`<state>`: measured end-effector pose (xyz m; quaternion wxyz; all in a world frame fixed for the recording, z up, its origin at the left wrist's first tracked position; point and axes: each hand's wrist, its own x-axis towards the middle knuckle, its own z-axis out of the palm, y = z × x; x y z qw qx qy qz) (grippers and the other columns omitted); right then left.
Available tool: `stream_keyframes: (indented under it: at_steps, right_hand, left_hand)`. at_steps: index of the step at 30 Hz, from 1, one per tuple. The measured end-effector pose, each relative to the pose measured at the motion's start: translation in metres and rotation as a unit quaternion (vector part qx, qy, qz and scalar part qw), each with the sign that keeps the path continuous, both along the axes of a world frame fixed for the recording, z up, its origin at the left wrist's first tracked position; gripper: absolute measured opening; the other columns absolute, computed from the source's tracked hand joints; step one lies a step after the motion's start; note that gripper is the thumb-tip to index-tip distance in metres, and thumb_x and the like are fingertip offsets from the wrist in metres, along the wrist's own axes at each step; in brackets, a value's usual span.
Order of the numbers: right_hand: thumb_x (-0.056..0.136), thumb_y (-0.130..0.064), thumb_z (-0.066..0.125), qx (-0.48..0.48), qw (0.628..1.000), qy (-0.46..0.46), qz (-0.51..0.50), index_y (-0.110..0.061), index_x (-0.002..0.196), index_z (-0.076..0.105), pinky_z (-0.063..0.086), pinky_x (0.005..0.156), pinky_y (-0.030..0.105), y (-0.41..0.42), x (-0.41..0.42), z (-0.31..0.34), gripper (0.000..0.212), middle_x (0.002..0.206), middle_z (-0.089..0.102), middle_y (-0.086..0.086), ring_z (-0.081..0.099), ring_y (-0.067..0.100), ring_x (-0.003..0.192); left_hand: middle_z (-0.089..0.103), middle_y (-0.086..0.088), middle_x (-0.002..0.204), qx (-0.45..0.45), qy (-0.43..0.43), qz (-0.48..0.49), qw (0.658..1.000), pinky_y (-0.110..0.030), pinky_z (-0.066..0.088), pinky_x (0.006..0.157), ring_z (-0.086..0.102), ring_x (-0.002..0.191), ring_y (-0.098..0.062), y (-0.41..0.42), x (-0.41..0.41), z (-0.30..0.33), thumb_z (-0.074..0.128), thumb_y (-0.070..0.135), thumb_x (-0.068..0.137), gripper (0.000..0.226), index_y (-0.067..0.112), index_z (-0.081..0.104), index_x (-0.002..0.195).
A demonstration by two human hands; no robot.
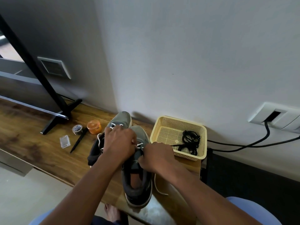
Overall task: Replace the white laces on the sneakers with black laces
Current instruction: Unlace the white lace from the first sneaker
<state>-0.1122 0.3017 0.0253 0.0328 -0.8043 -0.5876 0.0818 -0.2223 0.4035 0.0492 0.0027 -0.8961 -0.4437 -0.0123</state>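
Both hands work at the near grey sneaker [137, 181], heel toward the person, toe pointing away to the wall. Left hand [119, 143] sits over the eyelet rows, fingers curled, pinching the white lace [140, 145] just where it meets the right hand [156, 155]; right hand's fingers curl down on the tongue, seemingly holding it. A loose lace end trails below the right wrist. Second sneaker [121, 119] lies beyond the left hand, still white-laced. Black laces [190, 142] sit bundled in the yellow basket [164, 127], just right of the right hand, the nearer one. Tongue logo unreadable. Judgement: unlacing stage, early.
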Motion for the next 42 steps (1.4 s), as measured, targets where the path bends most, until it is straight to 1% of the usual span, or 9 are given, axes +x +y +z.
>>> stream_keyframes:
  at_steps: [7,22,25,27,29,32,34,38,42]
  right_hand:
    - [0.09,-0.04,0.051,-0.009,1.0,0.005,0.003,-0.02,0.109,0.07,0.037,0.07,0.037,0.0,-0.001,0.001,0.033,0.105,0.071,0.009,0.068,0.035,0.099]
    - [0.09,-0.043,0.051,-0.01,1.0,0.021,-0.008,-0.019,0.107,0.071,0.039,0.071,0.036,0.0,-0.003,-0.002,0.035,0.107,0.072,0.01,0.069,0.036,0.102]
    - [0.091,-0.041,0.05,-0.021,1.0,0.019,-0.008,-0.017,0.112,0.071,0.039,0.073,0.037,0.0,-0.003,0.0,0.037,0.114,0.071,0.012,0.068,0.036,0.107]
    - [0.092,-0.04,0.05,-0.034,0.999,0.022,-0.01,-0.016,0.114,0.07,0.038,0.074,0.038,0.0,-0.003,0.002,0.038,0.118,0.07,0.012,0.067,0.037,0.109]
    - [0.094,-0.039,0.05,-0.041,0.999,0.024,-0.009,-0.016,0.115,0.07,0.038,0.075,0.038,0.0,-0.002,0.004,0.038,0.119,0.07,0.011,0.066,0.036,0.11]
    - [0.095,-0.04,0.05,-0.047,0.999,0.022,-0.004,-0.016,0.114,0.07,0.038,0.074,0.038,0.0,-0.001,0.005,0.037,0.117,0.07,0.01,0.066,0.036,0.108]
    - [0.094,-0.04,0.051,-0.044,0.999,0.024,-0.001,-0.016,0.113,0.071,0.038,0.074,0.038,0.0,-0.002,0.006,0.037,0.115,0.07,0.011,0.066,0.036,0.106]
    - [0.092,-0.04,0.052,-0.02,0.999,0.031,-0.004,-0.019,0.108,0.07,0.037,0.072,0.037,-0.002,-0.003,0.005,0.032,0.108,0.071,0.01,0.068,0.036,0.102]
    - [0.093,-0.044,0.053,-0.015,1.0,0.022,-0.004,-0.022,0.113,0.069,0.038,0.07,0.036,-0.002,-0.002,0.003,0.034,0.108,0.071,0.009,0.069,0.034,0.102]
  left_hand:
    - [0.067,0.013,0.108,-0.021,0.014,-0.025,0.999,-0.048,0.034,0.104,0.056,0.119,-0.017,-0.003,0.001,0.002,0.066,0.043,0.081,0.019,0.049,0.075,0.096]
    - [0.074,0.008,0.103,0.019,0.022,0.032,0.999,-0.044,0.033,0.094,0.062,0.11,-0.02,-0.01,0.007,-0.005,0.062,0.039,0.087,0.016,0.032,0.073,0.096]
    - [0.072,0.01,0.086,0.017,-0.054,0.063,0.996,-0.042,0.035,0.092,0.064,0.095,-0.017,-0.003,0.002,0.003,0.069,0.037,0.079,0.009,0.036,0.075,0.085]
    - [0.062,0.011,0.067,0.059,-0.113,0.113,0.985,-0.042,0.036,0.088,0.053,0.071,-0.014,0.004,-0.005,0.01,0.07,0.03,0.072,0.006,0.033,0.074,0.076]
    - [0.056,0.011,0.063,0.085,-0.135,0.165,0.973,-0.043,0.032,0.081,0.044,0.066,-0.015,0.013,-0.013,0.016,0.065,0.028,0.07,0.006,0.029,0.07,0.073]
    - [0.071,0.005,0.108,0.032,-0.053,0.158,0.985,-0.049,0.033,0.091,0.054,0.104,-0.026,0.016,-0.018,0.02,0.066,0.039,0.069,0.03,0.04,0.072,0.099]
    - [0.061,0.009,0.136,-0.024,-0.025,0.086,0.996,-0.055,0.031,0.105,0.047,0.127,-0.028,0.01,-0.014,0.021,0.067,0.048,0.07,0.046,0.049,0.069,0.115]
    - [0.057,0.019,0.139,-0.033,0.027,-0.042,0.998,-0.053,0.027,0.104,0.039,0.133,-0.02,-0.007,0.004,0.011,0.066,0.056,0.072,0.054,0.052,0.063,0.126]
    - [0.045,0.014,0.149,-0.027,0.049,-0.058,0.997,-0.053,0.028,0.104,0.036,0.137,-0.023,-0.017,0.008,0.001,0.077,0.05,0.073,0.087,0.051,0.034,0.149]
